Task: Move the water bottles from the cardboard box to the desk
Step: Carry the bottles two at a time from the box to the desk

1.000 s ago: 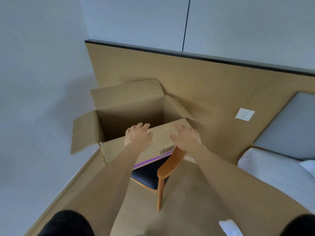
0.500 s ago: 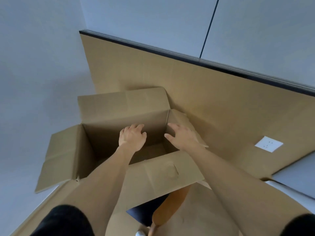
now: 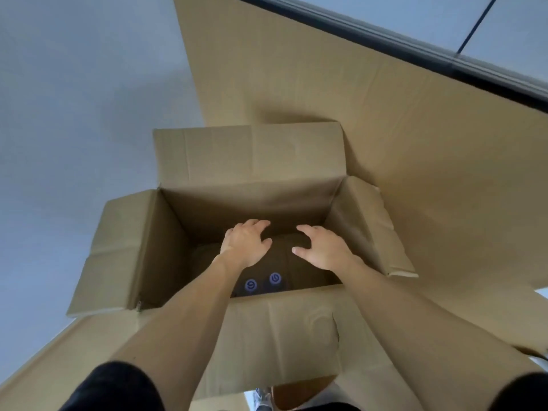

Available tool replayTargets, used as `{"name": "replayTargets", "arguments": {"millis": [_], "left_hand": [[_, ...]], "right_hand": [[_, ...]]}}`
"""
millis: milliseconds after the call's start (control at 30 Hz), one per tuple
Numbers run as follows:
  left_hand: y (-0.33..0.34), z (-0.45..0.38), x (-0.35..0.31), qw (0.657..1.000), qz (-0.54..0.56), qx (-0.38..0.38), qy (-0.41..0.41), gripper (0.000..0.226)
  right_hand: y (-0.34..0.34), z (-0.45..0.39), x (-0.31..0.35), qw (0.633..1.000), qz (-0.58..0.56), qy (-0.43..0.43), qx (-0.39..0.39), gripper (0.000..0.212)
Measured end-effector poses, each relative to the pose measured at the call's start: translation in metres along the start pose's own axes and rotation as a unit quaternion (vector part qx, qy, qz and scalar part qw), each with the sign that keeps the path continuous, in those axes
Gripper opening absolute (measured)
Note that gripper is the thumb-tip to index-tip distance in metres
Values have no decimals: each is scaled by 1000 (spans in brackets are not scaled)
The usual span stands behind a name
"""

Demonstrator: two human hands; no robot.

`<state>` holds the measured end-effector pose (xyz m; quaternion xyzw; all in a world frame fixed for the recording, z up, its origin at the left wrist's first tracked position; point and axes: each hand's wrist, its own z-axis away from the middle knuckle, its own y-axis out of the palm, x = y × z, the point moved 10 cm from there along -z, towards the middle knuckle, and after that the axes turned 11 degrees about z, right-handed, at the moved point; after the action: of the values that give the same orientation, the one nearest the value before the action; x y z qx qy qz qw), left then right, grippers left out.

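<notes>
An open cardboard box (image 3: 166, 250) fills the middle of the head view, its four flaps folded outward. Deep inside, near the front wall, two purple bottle caps (image 3: 251, 285) (image 3: 275, 278) show in the dark; the bottles' bodies are hard to make out. My left hand (image 3: 244, 244) reaches down into the box with fingers spread and loosely curved, holding nothing. My right hand (image 3: 321, 247) reaches in beside it, fingers also spread and empty. Both hands hover above the box floor, beyond the caps. The desk is not in view.
A tan wood wall panel (image 3: 415, 161) with a dark top trim rises behind and right of the box. A grey wall (image 3: 74, 99) stands at the left. The box's near flap (image 3: 281, 336) hangs toward me over a wooden chair part (image 3: 299, 393).
The view has closed in on the box and tipped downward. Both hands went from the near flap over the rim into the box, and the bottle caps came into sight.
</notes>
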<state>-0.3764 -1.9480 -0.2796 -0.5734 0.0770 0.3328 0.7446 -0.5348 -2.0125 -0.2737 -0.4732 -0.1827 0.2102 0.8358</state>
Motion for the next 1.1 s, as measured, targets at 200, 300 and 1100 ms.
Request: {"name": "replayTargets", "arguments": {"millis": [200, 300, 1100], "left_hand": [[45, -5, 44, 988, 24, 128, -84, 74], [64, -5, 62, 978, 16, 171, -123, 82], [114, -23, 86, 945, -30, 256, -200, 42]], "right_hand": [[43, -39, 9, 995, -9, -37, 92, 75], [66, -53, 12, 990, -18, -45, 133, 83], [129, -85, 52, 969, -64, -148, 189, 29]]}}
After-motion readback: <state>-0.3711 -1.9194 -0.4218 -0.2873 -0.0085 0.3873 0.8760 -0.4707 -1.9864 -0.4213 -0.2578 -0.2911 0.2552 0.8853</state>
